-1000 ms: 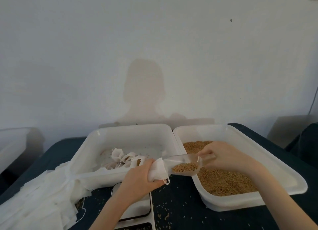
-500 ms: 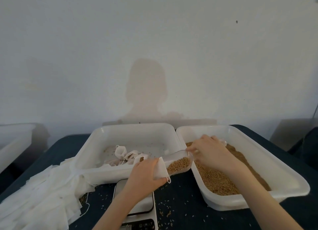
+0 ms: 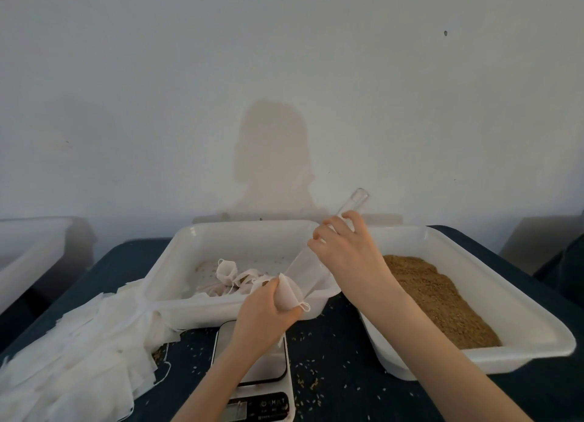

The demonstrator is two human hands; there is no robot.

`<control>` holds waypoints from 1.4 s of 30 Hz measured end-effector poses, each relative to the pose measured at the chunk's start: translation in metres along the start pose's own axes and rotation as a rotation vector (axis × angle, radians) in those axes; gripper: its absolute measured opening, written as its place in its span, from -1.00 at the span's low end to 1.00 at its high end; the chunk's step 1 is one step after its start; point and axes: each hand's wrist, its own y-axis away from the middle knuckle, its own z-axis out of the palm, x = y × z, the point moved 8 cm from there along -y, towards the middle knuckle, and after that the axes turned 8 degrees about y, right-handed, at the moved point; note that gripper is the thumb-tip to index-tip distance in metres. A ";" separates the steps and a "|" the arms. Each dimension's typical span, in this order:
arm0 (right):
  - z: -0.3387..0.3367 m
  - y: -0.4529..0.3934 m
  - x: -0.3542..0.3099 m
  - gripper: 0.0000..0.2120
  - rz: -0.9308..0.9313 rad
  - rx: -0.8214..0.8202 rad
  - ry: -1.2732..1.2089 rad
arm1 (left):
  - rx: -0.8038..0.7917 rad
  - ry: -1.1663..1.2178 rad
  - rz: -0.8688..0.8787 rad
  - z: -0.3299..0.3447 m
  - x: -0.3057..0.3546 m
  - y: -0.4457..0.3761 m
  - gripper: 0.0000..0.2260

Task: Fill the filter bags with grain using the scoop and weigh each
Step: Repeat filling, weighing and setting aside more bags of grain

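The right hand [image 3: 344,251] has tipped the scoop [image 3: 311,263] steeply, handle up, emptying its grain into the filter bag [image 3: 289,295].

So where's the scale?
In the head view, the scale sits low in the middle on the table, under the left hand, just in front of the tray holding bags.

One view only is given, taken from a wide-angle camera worn on the person's head. The scene is looked at forward and somewhat downward, so that a pale wall [image 3: 284,74] fills the upper half and the dark tabletop [image 3: 331,342] is seen in the lower half. The tabletop is viewed from close above its near edge; both forearms enter from the bottom border. Straight lines near the borders are bent by the lens. No second view is supplied.
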 end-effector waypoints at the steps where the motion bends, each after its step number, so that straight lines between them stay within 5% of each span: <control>1: -0.004 0.000 -0.002 -0.55 -0.007 0.025 0.036 | 0.005 -0.013 -0.014 0.000 -0.001 -0.001 -0.45; 4: -0.007 -0.001 -0.006 -0.74 -0.019 0.098 0.050 | 0.009 -0.022 -0.033 -0.001 -0.004 -0.002 -0.32; 7: 0.002 0.003 -0.002 -0.70 0.009 0.082 0.081 | 0.019 -0.028 -0.020 -0.004 -0.002 0.000 -0.33; 13: 0.057 0.019 0.029 -0.58 0.147 -0.163 -0.096 | 0.019 0.019 0.040 -0.015 0.004 -0.004 -0.86; 21: 0.147 0.079 0.083 -0.96 0.588 -0.431 -0.293 | -0.060 0.213 0.039 -0.013 -0.013 0.003 -0.71; 28: 0.190 0.105 0.071 -0.85 0.599 -0.762 -0.258 | -0.214 -0.244 0.089 -0.001 -0.045 0.015 -0.70; 32: 0.197 0.106 0.058 -0.87 0.502 -0.860 -0.236 | -0.305 -0.312 0.066 -0.002 -0.054 0.016 -0.76; 35: 0.184 0.098 0.058 -0.77 0.518 -0.841 -0.213 | -0.312 -0.126 0.002 -0.013 -0.061 0.022 -0.72; 37: 0.165 0.081 0.054 -0.76 0.514 -0.690 -0.222 | -0.246 0.083 -0.043 -0.030 -0.073 0.029 -0.67; 39: 0.140 0.059 0.035 -0.82 0.474 -0.471 -0.368 | -0.176 0.279 -0.054 -0.046 -0.086 0.036 -0.73; 42: 0.114 0.038 -0.021 -0.92 0.302 -0.368 -0.708 | -0.062 0.519 -0.124 -0.056 -0.107 0.042 -0.71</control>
